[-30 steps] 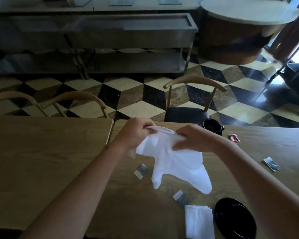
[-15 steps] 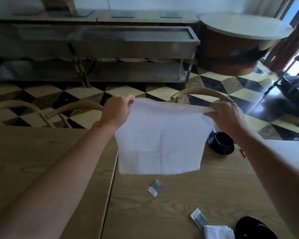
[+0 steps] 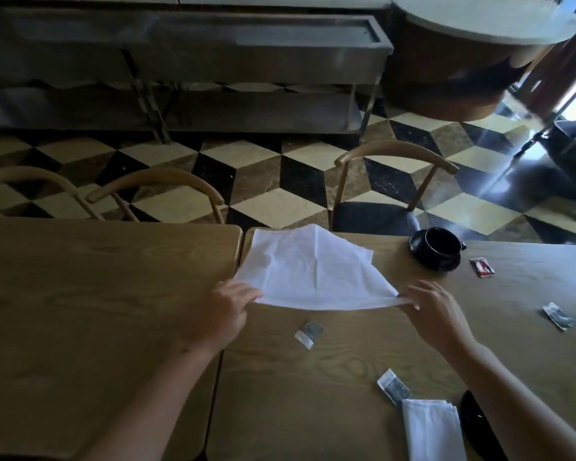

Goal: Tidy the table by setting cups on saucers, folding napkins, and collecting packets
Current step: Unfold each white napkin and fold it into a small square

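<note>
Nearest the camera, right of the table seam (image 3: 215,387), one folded white napkin (image 3: 433,430) lies done beside a black saucer (image 3: 479,427) that carries no cup, and a grey packet (image 3: 393,387) touching its far corner is uncollected. Further out, the left hand (image 3: 222,314) and right hand (image 3: 436,314) each pinch a near corner of the open white napkin (image 3: 310,267), stretched taut just right of the seam, its fold not yet made, another grey packet (image 3: 309,333) loose below it. Farthest right, the black cup (image 3: 436,246) sits on its saucer while a red packet (image 3: 482,267) and a third grey packet (image 3: 558,316) wait, so I'd call this roughly midway.
</note>
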Action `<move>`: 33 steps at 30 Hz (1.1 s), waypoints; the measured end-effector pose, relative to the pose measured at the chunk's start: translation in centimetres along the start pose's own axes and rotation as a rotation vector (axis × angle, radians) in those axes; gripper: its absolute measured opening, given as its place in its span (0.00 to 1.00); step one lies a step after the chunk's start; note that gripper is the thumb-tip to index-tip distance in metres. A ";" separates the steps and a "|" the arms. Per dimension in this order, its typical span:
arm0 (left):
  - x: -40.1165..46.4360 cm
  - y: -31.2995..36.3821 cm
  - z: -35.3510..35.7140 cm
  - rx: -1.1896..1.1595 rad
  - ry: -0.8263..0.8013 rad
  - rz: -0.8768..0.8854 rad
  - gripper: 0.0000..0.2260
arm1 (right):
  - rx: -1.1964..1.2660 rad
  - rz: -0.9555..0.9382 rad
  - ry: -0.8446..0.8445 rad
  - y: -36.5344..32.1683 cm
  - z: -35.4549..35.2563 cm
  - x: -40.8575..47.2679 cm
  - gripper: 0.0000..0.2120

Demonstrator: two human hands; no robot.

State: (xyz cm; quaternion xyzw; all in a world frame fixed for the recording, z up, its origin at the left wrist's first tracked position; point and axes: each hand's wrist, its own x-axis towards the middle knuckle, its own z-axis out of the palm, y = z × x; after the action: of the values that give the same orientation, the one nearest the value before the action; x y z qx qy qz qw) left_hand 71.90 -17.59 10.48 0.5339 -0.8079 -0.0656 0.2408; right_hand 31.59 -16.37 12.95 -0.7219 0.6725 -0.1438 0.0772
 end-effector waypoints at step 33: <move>0.9 -3.9 10.6 -0.773 -0.113 -1.196 0.07 | 0.831 0.807 -0.353 10.1 7.1 0.3 0.05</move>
State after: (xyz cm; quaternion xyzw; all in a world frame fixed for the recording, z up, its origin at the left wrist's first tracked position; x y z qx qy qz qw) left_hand 69.99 -21.66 0.12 0.7576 -0.3068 -0.4958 0.2935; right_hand 24.26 -18.08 3.21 -0.3321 0.7578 -0.2318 0.5115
